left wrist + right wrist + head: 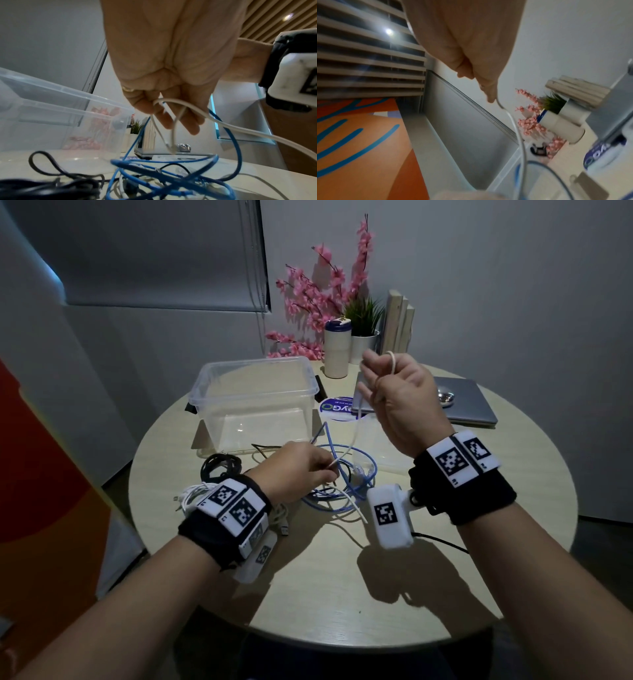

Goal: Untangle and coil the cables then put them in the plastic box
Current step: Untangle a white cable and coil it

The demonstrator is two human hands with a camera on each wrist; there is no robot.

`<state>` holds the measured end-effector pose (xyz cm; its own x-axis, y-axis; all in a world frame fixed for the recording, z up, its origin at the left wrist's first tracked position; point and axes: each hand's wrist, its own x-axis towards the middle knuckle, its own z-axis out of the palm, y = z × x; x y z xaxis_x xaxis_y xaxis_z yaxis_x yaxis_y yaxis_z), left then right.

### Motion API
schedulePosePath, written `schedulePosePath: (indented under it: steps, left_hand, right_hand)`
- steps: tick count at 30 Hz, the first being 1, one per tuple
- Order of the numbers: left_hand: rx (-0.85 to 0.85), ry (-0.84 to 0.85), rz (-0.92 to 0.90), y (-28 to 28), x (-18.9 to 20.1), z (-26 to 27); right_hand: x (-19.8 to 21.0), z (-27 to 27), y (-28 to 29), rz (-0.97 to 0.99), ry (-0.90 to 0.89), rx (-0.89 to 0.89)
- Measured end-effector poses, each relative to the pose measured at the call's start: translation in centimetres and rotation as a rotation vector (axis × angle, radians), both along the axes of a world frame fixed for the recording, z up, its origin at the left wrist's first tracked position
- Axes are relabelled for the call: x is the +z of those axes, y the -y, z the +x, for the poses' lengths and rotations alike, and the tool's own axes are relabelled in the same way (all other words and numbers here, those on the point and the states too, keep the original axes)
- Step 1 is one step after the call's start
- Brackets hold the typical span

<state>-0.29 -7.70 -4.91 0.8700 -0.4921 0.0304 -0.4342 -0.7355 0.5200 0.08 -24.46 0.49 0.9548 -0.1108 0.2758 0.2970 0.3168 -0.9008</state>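
Observation:
A tangle of cables lies mid-table: a blue cable [342, 470], a black cable [221, 465] and a white coil [191, 494]. My left hand [305, 470] hovers low over the tangle and pinches a thin white cable [173, 106] in its curled fingers. My right hand [394, 392] is raised above the table with the same white cable [393, 364] looped over its fingers, the strand hanging down [518, 136]. The clear plastic box [253, 392] stands open and empty behind the tangle. Its lid [387, 450] lies flat under my right forearm.
A grey laptop [469, 402] with a silver mouse [445, 398] sits at the back right. A tumbler [337, 350], a potted plant [364, 337], pink flowers [315, 299] and a blue round sticker [337, 409] crowd the back. The near table edge is bare wood.

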Motion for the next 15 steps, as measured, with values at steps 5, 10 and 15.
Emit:
schedulePosePath:
  steps: [5, 10, 15]
  left_hand:
    - [0.005, 0.004, -0.198, -1.0, 1.6, 0.0]
    - [0.125, 0.194, -0.517, -0.5, 3.2, -0.1]
    - [0.258, 0.324, -0.560, 0.0, 3.4, 0.6]
  right_hand:
    - [-0.9, 0.0, 1.2, -0.803, 0.038, -0.184]
    - [-1.5, -0.4, 0.4, -1.075, -0.101, 0.015]
    - [-1.8, -0.8, -0.6, -0.841, -0.064, 0.199]
